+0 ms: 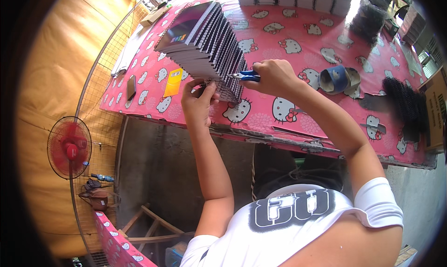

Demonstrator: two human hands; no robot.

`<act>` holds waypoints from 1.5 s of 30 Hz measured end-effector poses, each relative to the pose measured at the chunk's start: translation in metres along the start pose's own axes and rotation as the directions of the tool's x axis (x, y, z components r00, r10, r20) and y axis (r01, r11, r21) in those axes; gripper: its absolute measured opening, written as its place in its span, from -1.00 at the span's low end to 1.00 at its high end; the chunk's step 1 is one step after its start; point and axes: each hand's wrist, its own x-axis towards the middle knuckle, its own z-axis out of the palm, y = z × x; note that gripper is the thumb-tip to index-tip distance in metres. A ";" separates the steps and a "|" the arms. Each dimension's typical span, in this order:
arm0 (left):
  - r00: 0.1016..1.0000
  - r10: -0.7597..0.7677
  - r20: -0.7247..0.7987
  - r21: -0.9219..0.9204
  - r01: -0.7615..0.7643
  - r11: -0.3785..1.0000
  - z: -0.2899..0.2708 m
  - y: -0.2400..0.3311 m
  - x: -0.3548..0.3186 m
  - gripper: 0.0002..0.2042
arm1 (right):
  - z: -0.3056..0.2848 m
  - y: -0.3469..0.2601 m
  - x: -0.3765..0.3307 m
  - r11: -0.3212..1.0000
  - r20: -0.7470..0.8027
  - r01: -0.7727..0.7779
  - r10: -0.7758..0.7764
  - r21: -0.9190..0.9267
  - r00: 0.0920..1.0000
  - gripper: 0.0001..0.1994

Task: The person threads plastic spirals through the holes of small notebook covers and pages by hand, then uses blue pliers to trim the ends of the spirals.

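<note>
A tall stack of spiral notebooks (198,50) stands on the pink table, its black coil bindings facing right. My left hand (199,99) is at the stack's near lower corner, with thumb and fingers closed on the edge of a notebook low in the pile. Part of what lies between those fingers is hidden. From the right, my right hand (278,76) grips blue-handled pliers (249,76). Their metal jaws point left and reach the coil bindings just above my left hand; I cannot tell whether they touch a wire.
A yellow card (172,83) and a phone (131,87) lie left of the stack. Rolls of tape (334,79), loose black coils (404,99) and a cardboard box (435,109) are rightward. More notebooks (295,1) line the far side. A red fan (70,148) stands at left.
</note>
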 end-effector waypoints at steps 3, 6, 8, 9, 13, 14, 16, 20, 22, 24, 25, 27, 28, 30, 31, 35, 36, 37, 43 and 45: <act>1.000 -0.005 0.019 0.056 0.004 0.998 0.012 0.010 -0.009 -0.60 | 0.019 0.018 -0.001 0.982 -0.299 0.171 -0.189 -0.086 0.935 -0.49; 1.000 0.018 0.018 0.073 -0.019 0.997 0.012 -0.001 -0.006 -0.58 | 0.021 0.004 0.005 0.998 -0.091 0.065 -0.067 -0.015 0.994 -0.49; 1.000 0.001 0.009 0.034 -0.001 0.999 0.006 -0.005 -0.002 -0.55 | 0.016 -0.002 0.006 1.000 0.035 0.014 -0.014 -0.011 0.999 -0.46; 1.000 -0.008 0.003 0.014 0.008 1.000 0.002 -0.007 0.000 -0.53 | 0.014 -0.002 0.005 1.000 0.057 -0.002 0.003 -0.007 0.998 -0.46; 0.999 -0.039 -0.020 -0.005 0.039 0.999 -0.001 -0.008 0.002 -0.52 | 0.017 0.012 -0.006 1.000 -0.049 -0.011 0.012 0.019 0.999 -0.47; 0.998 -0.057 -0.017 0.008 0.058 0.998 0.005 -0.003 -0.002 -0.54 | 0.022 0.016 -0.006 0.998 -0.180 0.061 -0.066 -0.033 0.981 -0.47; 0.998 -0.058 -0.015 0.034 0.058 0.998 0.014 -0.003 -0.005 -0.55 | 0.034 0.025 -0.005 0.970 -0.415 0.180 -0.233 -0.165 0.879 -0.48; 1.000 -0.008 -0.009 0.047 0.008 0.999 0.013 -0.012 -0.003 -0.55 | 0.027 0.006 0.000 0.998 -0.076 0.051 -0.053 -0.023 0.996 -0.49; 1.000 -0.011 -0.012 0.043 0.012 0.999 0.004 -0.017 0.001 -0.55 | 0.024 0.002 -0.001 1.000 0.086 -0.007 0.007 -0.008 0.996 -0.49; 0.999 -0.032 -0.031 0.040 0.034 0.999 -0.004 -0.020 0.005 -0.54 | 0.024 0.005 -0.007 1.000 0.043 -0.023 0.022 0.019 0.999 -0.49; 0.998 -0.047 -0.039 0.024 0.048 0.999 -0.006 -0.023 0.005 -0.54 | 0.025 0.007 -0.010 0.999 0.022 -0.030 0.029 0.034 0.999 -0.49; 0.996 -0.078 -0.036 -0.006 0.078 0.997 0.000 -0.020 0.001 -0.55 | 0.035 0.019 -0.009 0.990 -0.276 0.115 -0.134 -0.087 0.952 -0.49; 0.996 -0.082 -0.034 0.022 0.083 0.996 0.005 -0.019 -0.001 -0.56 | 0.041 0.025 -0.009 0.972 -0.408 0.170 -0.223 -0.162 0.885 -0.49; 0.995 -0.093 -0.037 0.084 0.096 0.992 0.011 -0.017 -0.005 -0.58 | 0.040 0.014 -0.004 0.994 -0.212 0.098 -0.108 -0.055 0.971 -0.49; 0.997 -0.069 -0.032 0.087 0.071 0.994 0.010 -0.019 -0.003 -0.58 | 0.039 0.009 -0.003 0.999 -0.105 0.052 -0.053 -0.008 0.993 -0.49; 0.997 -0.058 -0.047 0.040 0.060 0.997 -0.003 -0.030 0.002 -0.58 | 0.030 0.001 -0.005 0.999 0.102 -0.038 0.037 0.000 0.994 -0.49; 0.995 -0.081 -0.051 0.015 0.081 0.997 -0.006 -0.031 0.003 -0.58 | 0.028 0.004 -0.010 0.999 0.091 -0.047 0.046 0.008 0.995 -0.48; 0.994 -0.095 -0.054 -0.004 0.095 0.995 -0.009 -0.032 0.003 -0.59 | 0.027 0.007 -0.012 0.998 0.081 -0.057 0.055 0.016 0.995 -0.48; 0.991 -0.132 -0.024 0.029 0.133 0.991 0.008 -0.026 -0.006 -0.58 | 0.046 0.010 -0.009 0.999 -0.086 0.037 -0.039 -0.027 0.996 -0.47; 0.993 -0.119 -0.019 0.022 0.119 0.993 0.003 -0.035 -0.002 -0.56 | 0.034 -0.001 -0.005 0.998 0.182 -0.054 0.056 -0.019 0.982 -0.46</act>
